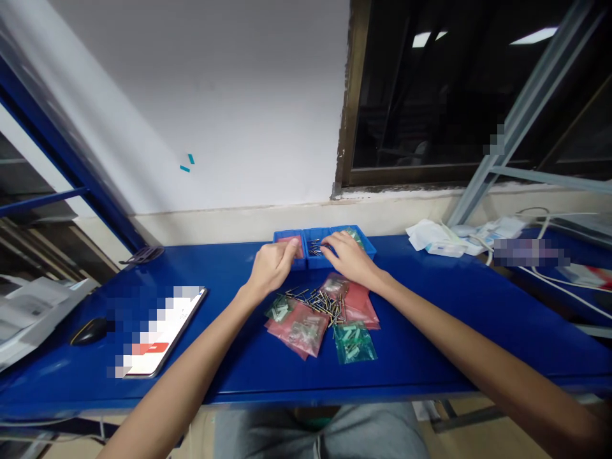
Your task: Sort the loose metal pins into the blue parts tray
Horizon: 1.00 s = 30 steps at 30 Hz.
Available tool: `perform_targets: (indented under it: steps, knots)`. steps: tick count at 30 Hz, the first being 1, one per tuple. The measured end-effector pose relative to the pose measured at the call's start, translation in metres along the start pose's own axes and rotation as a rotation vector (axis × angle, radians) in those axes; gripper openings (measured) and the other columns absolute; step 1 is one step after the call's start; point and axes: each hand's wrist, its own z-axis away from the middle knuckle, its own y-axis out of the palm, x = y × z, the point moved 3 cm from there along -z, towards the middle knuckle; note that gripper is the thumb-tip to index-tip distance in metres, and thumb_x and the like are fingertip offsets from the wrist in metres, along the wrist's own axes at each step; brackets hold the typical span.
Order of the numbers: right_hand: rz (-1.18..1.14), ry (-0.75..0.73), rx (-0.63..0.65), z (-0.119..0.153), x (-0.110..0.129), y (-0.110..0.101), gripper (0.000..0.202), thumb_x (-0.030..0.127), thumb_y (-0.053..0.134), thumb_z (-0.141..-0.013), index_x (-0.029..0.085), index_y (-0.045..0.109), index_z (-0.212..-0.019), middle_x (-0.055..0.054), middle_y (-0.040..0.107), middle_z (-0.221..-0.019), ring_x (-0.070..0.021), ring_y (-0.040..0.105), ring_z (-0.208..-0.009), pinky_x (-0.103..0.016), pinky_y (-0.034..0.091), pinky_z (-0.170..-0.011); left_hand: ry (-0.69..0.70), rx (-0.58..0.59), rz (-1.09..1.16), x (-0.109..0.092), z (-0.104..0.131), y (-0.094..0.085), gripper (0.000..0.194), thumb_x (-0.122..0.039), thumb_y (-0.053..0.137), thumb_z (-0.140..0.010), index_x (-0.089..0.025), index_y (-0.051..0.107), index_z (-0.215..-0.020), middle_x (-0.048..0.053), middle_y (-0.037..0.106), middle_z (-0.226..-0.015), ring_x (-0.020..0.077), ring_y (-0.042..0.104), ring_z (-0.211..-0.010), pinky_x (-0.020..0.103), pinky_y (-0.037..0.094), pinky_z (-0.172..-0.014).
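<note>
My left hand [271, 266] is closed with the thumb on top, at the front of the left blue bin, which has pink bags [289, 241] in it. Whatever lies inside its fingers is hidden. My right hand [351, 256] reaches over the middle blue bin [313, 260], its thumb and fingertips drawn together at the thin metal pins [314, 245] there. Any pin between those fingertips is too small to make out. On the table in front of both hands lies a loose pile of metal pins [329, 307], among pink bags [299, 326] and a green bag [354, 344] of small white pieces.
A tablet-like device [167, 331] with a lit screen and a black mouse [89, 331] rest on the blue table [411, 357] at left. White papers [437, 239] and cables stand at the back right. The wall [239, 127] rises behind the bins.
</note>
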Motion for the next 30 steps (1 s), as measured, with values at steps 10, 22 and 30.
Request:
perform_targets:
  steps: [10, 22, 30]
  knots:
    - [-0.079, -0.103, 0.249, 0.048, 0.053, -0.004, 0.042, 0.034, 0.034, -0.106, 0.017, 0.069, -0.089, -0.007, 0.071, -0.092, -0.0219, 0.060, -0.093, -0.037, 0.041, -0.087, 0.200, 0.287, -0.226, -0.012, 0.000, -0.003, 0.048, -0.033, 0.028, -0.105, -0.014, 0.069, -0.088, 0.006, 0.067, -0.072, 0.0150, 0.061, -0.066, 0.028, 0.044, -0.069]
    - [-0.141, 0.132, 0.191, 0.050, 0.035, -0.001, 0.050, 0.033, 0.028, -0.106, 0.017, 0.072, -0.089, -0.008, 0.071, -0.090, -0.0206, 0.063, -0.092, -0.032, 0.041, -0.082, 0.043, 0.688, -0.465, 0.019, 0.012, 0.021, 0.022, -0.013, 0.058, -0.073, -0.020, 0.071, -0.090, 0.005, 0.070, -0.078, 0.0162, 0.058, -0.062, 0.026, 0.036, -0.055]
    - [-0.214, 0.146, 0.176, 0.049, 0.037, 0.001, 0.058, 0.036, 0.021, -0.107, 0.016, 0.073, -0.089, -0.008, 0.067, -0.084, -0.0201, 0.060, -0.089, -0.033, 0.040, -0.083, 0.037, 0.664, -0.531, 0.016, 0.013, 0.036, 0.035, -0.011, 0.054, -0.074, -0.016, 0.068, -0.106, 0.012, 0.072, -0.093, 0.0216, 0.064, -0.076, 0.028, 0.042, -0.062]
